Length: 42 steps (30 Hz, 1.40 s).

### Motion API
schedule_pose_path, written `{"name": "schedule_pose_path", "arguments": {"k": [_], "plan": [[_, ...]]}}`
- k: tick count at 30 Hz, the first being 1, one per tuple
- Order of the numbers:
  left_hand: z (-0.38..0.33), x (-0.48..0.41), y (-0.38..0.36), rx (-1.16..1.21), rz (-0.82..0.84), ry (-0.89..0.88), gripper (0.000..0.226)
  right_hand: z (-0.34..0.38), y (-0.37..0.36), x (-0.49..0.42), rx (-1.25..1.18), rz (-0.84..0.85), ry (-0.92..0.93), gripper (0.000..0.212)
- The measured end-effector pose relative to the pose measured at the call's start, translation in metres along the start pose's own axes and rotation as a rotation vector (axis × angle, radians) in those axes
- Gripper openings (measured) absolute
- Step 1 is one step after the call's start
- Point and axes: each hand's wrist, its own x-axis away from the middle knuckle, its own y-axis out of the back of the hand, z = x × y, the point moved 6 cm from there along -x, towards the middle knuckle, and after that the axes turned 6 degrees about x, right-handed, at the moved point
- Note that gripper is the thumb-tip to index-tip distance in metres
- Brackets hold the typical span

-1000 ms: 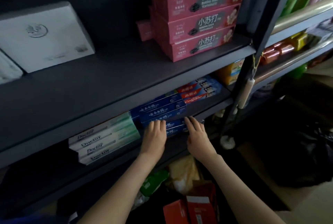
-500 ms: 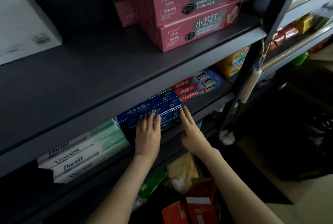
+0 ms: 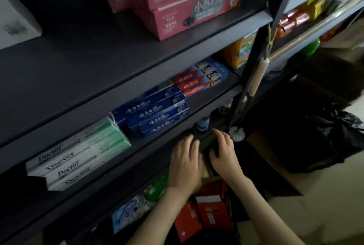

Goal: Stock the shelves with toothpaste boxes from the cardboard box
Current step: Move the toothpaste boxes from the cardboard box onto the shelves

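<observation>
Both hands are empty here. The left hand (image 3: 185, 164) and right hand (image 3: 224, 154) hang palm-down side by side, fingers loose and a bit spread, gripping nothing. They're just in front of and below the front edge of the dark grey metal middle shelf (image 3: 208, 103), not touching any product.

The toothpaste sits on that shelf. A stack of dark blue toothpaste boxes with white lettering (image 3: 157, 113) is in the middle, just beyond the hands, lying flat with long sides facing out. To its left and touching it is a stack of white and green "Doctor" toothpaste boxes (image 3: 78, 156); some poke out past the shelf edge. To the right of the blue ones are red and blue Colgate boxes (image 3: 202, 81), also flat.

One shelf up there's a pile of big pink baking soda toothpaste boxes (image 3: 187, 8), and a white box (image 3: 13, 22) at the far left. Under the wrists are some red cartons (image 3: 212, 211). A crumpled black plastic bag (image 3: 325, 136) sits on the floor to the right.
</observation>
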Motion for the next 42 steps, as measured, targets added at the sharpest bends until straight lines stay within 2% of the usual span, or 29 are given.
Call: {"name": "schedule_pose_path", "arguments": {"k": [4, 10, 12, 16, 19, 21, 24, 27, 29, 33, 37, 42], "plan": [[-0.054, 0.043, -0.053, 0.162, 0.299, -0.030, 0.039, -0.064, -0.002, 0.065, -0.006, 0.111, -0.189, 0.040], [-0.131, 0.125, -0.130, 0.207, 0.689, -0.060, 0.034, -0.169, 0.003, 0.186, -0.022, 0.180, -0.474, 0.020], [-0.153, 0.158, -0.156, 0.203, 0.828, -0.073, 0.038, -0.210, -0.001, 0.238, -0.020, 0.205, -0.601, 0.021], [-0.195, 0.223, -0.213, 0.176, 0.996, -0.167, 0.041, -0.293, -0.013, 0.354, -0.085, 0.236, -0.878, 0.022], [-0.223, 0.273, -0.260, 0.151, 1.106, -0.254, 0.042, -0.351, -0.030, 0.438, -0.160, 0.227, -1.084, 0.030], [-0.238, 0.307, -0.293, 0.153, 1.184, -0.279, 0.042, -0.384, -0.047, 0.485, -0.183, 0.232, -1.181, 0.037], [-0.253, 0.361, -0.346, 0.135, 1.314, -0.330, 0.044, -0.429, -0.084, 0.548, -0.242, 0.276, -1.275, 0.037], [-0.256, 0.411, -0.396, 0.070, 1.403, -0.371, 0.049, -0.472, -0.131, 0.596, -0.287, 0.343, -1.311, 0.050], [-0.251, 0.437, -0.426, 0.009, 1.440, -0.374, 0.053, -0.495, -0.152, 0.606, -0.226, 0.396, -1.304, 0.058], [-0.236, 0.475, -0.470, -0.064, 1.492, -0.308, 0.057, -0.542, -0.190, 0.602, -0.136, 0.432, -1.219, 0.057], [-0.225, 0.491, -0.484, -0.078, 1.504, -0.196, 0.057, -0.561, -0.220, 0.596, -0.052, 0.543, -1.144, 0.071], [-0.235, 0.484, -0.461, -0.041, 1.440, -0.175, 0.061, -0.548, -0.194, 0.583, 0.131, 0.566, -1.018, 0.067]]}}
